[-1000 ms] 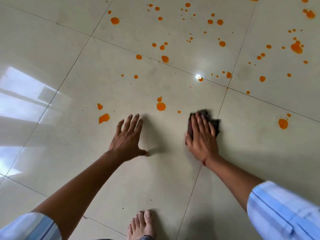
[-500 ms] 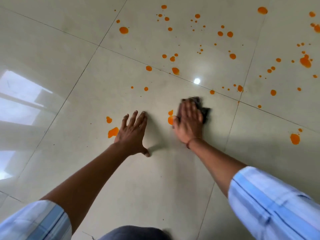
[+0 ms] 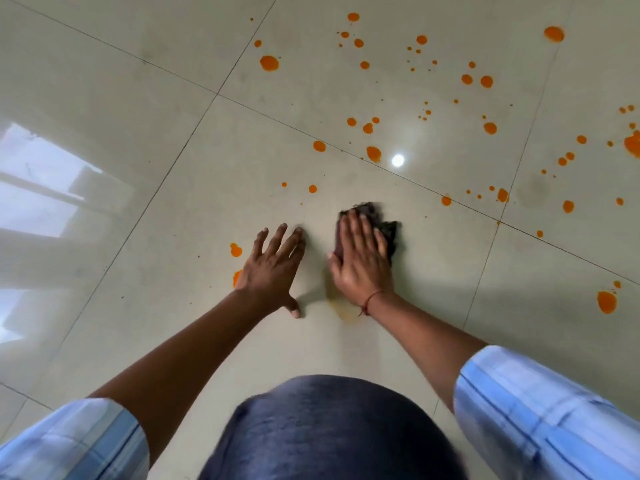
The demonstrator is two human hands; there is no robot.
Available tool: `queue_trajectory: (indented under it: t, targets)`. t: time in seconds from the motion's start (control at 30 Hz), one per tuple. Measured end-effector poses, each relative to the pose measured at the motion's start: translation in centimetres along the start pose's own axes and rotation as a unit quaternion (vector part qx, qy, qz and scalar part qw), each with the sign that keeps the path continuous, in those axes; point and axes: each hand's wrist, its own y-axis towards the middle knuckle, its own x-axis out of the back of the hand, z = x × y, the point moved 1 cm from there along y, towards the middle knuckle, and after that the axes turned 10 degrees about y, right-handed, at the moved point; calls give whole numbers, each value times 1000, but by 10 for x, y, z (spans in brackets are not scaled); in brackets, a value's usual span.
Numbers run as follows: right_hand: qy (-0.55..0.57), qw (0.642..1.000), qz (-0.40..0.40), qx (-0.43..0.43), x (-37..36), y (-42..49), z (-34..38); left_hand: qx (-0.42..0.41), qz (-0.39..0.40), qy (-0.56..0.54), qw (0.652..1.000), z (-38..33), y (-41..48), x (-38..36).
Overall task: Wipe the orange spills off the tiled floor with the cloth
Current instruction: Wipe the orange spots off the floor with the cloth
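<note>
cloth (image 3: 388, 231), dark and crumpled, lies under right hand (image 3: 362, 263).

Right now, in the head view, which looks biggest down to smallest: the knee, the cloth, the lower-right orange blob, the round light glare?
1. knee, nearest the camera, so inflated.
2. cloth, partly under the right hand.
3. orange blob.
4. light glare.

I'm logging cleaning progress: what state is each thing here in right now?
tiled floor: glossy, reflecting light, spattered.
cloth: dark, bunched, pressed down under the right hand.
right hand: fingers straight, pressing on the cloth.
left hand: flat on the floor, fingers spread, holding nothing.
orange spills: many drops unwiped, mostly beyond the hands.
smear: pale orange streak by the right wrist, only partly wiped.
</note>
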Motion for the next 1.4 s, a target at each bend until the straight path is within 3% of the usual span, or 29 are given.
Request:
queue_trajectory:
  t: [0.1,0.17,0.33,0.43,0.53,0.6,0.7,0.8,0.9,0.97,1.07,1.17,1.27,1.33,1.4]
  targets:
    - [-17,991,65,116,-16,-60,3,0,-8,-6,1000,3,-2,-4]
    - [-22,986,78,146,-10,-84,-24,4,-12,0,1000,2,-3,-3]
    - [-36,999,-4,24,-9,-21,2,12,-26,13,1000,0,-2,-4]
    - [-35,989,51,135,-27,-57,19,37,-32,-8,999,0,-9,-9]
    - [-37,978,90,184,-13,-97,-29,76,-53,-43,995,-5,-22,-16]
    - [-45,986,66,145,-3,-78,-36,110,-70,-72,989,-9,-35,-22]
    - [-44,995,29,87,-12,-29,12,163,-89,-111,976,-9,-52,-36]
    - [-53,976,76,197,-33,-47,50,213,-77,-133,965,2,-69,-49]
    - [-57,948,135,283,-20,-80,18,254,-28,-146,956,15,-92,-65]
    - [-50,959,108,257,-8,-60,6,278,5,-163,947,23,-109,-77]
    - [-34,988,65,134,-12,5,50,294,51,-178,938,38,-124,-93]
    - [-32,977,93,188,-39,9,112,304,72,-200,929,55,-127,-101]
    - [-44,954,124,269,-43,-42,97,306,76,-230,921,64,-127,-105]
    - [-33,954,123,272,-31,-47,71,305,71,-258,914,64,-129,-106]
    - [-34,970,96,220,-26,-12,75,305,63,-276,909,64,-128,-109]
